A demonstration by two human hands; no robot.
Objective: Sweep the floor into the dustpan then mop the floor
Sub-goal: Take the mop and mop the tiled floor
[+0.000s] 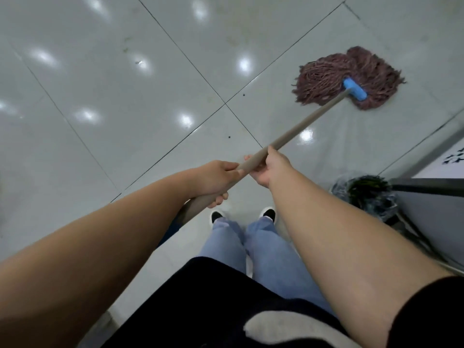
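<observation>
Glossy pale tiled floor (pixel 113 101) (ceiling lights reflected)

We have a single wide-angle view, worn on our head, looking steeply down and forward. Our forearms and shoes (pixel 268 214) sit close beneath it, and the tiled floor (pixel 105 86) stretches away ahead, its straight joints bowed toward the frame's edges.

1. A bin lined with a dark plastic bag (pixel 366 194) stands by the floor's right edge, green stalks inside it.
2. A dark bar (pixel 426 187) runs from the bin to the right edge.
3. Dark specks (pixel 229 137) dot the tiles.
</observation>
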